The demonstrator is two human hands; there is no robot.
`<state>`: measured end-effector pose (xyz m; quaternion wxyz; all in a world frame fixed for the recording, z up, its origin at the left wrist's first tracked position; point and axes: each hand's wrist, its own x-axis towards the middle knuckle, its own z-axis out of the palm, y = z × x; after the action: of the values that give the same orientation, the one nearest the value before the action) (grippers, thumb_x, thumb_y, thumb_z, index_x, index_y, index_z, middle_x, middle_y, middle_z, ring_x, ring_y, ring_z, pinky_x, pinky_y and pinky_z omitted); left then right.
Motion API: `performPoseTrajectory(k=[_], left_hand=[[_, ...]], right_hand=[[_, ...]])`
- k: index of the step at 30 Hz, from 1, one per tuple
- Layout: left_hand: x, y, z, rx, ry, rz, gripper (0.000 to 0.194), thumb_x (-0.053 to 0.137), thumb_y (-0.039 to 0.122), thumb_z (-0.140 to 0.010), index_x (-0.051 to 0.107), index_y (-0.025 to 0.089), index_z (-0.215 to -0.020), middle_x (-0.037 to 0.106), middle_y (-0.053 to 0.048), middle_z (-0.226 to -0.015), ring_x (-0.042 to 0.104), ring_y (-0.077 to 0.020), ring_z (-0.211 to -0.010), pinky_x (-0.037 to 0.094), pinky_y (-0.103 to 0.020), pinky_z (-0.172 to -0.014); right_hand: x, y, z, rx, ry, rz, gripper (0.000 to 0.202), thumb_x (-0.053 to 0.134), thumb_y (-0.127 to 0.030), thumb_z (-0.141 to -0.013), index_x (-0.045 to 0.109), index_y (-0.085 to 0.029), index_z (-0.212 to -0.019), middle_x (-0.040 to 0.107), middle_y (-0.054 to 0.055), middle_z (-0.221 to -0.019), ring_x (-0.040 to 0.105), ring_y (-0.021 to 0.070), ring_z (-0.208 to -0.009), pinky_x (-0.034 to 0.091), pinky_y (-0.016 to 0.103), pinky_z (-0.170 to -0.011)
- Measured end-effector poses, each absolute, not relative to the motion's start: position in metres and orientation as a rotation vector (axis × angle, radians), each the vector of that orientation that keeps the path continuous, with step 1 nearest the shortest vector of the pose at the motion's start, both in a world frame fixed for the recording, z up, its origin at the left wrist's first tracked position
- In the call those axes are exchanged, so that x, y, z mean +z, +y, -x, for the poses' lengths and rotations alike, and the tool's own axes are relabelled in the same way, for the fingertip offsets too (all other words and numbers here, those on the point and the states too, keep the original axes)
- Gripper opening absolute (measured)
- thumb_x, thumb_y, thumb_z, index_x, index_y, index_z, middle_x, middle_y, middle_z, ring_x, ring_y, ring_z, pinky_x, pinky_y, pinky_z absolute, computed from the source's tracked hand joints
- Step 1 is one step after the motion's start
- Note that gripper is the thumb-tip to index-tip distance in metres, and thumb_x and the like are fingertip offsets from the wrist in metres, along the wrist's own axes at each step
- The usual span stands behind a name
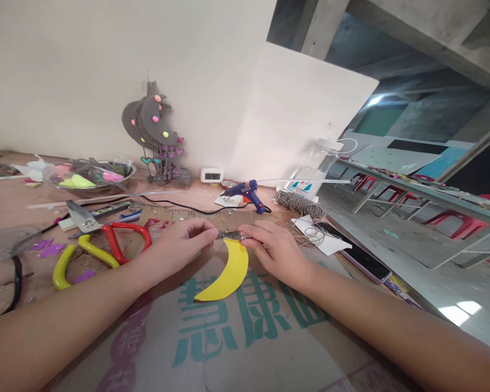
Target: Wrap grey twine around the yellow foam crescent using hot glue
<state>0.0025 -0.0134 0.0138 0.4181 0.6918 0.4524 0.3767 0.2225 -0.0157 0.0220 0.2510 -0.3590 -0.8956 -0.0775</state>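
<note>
A yellow crescent (231,275) lies on the printed cardboard (204,348), its upper tip between my two hands. My left hand (196,238) is closed in a pinch at the left end of a small grey piece (231,235) that crosses the crescent's top. From the other side, my right hand (271,247) pinches the same grey piece between thumb and fingers. Exactly what the grey piece is cannot be made out.
Red-handled and yellow-handled scissors (118,245) lie left of my hands. Behind are a blue glue gun (249,195), a bowl of scraps (93,182), a clock (212,175) and hanging grey crescents (153,122). Right are twine (298,204) and a phone (363,256).
</note>
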Motion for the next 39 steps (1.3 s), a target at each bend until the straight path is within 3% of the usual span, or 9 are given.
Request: performPoseTrajectory(k=[14,28,39], left_hand=[[0.015,-0.015,-0.005,0.987,1.153,-1.711,0.026,0.049,0.041,-0.076,0.056,0.017,-0.067,0.05,0.003,-0.061,0.046,-0.0117,-0.059,0.035,-0.021,-0.052],[0.017,-0.013,-0.004,0.958,1.174,-1.717,0.029,0.049,0.042,-0.077,0.055,0.017,-0.065,0.056,0.002,-0.062,0.051,-0.0127,-0.061,0.038,-0.022,-0.058],[0.011,-0.008,-0.005,0.991,0.983,-1.436,0.029,0.056,0.045,-0.074,0.057,0.016,-0.077,0.061,-0.001,-0.071,0.056,-0.0119,-0.062,0.047,-0.026,-0.064]], right_hand=[[0.019,-0.014,-0.224,-0.061,-2.26,0.98,0.024,0.042,-0.026,-0.09,0.056,-0.018,-0.109,0.063,0.006,-0.088,0.056,0.0171,-0.083,0.044,0.03,-0.073],[0.024,-0.024,-0.222,-0.372,-2.49,0.819,0.026,0.042,-0.024,-0.089,0.055,-0.019,-0.111,0.056,0.005,-0.079,0.048,0.017,-0.074,0.037,0.03,-0.067],[0.025,-0.025,-0.217,-0.427,-2.557,0.909,0.03,0.038,-0.025,-0.091,0.055,-0.017,-0.115,0.056,0.006,-0.079,0.049,0.017,-0.075,0.036,0.031,-0.067]])
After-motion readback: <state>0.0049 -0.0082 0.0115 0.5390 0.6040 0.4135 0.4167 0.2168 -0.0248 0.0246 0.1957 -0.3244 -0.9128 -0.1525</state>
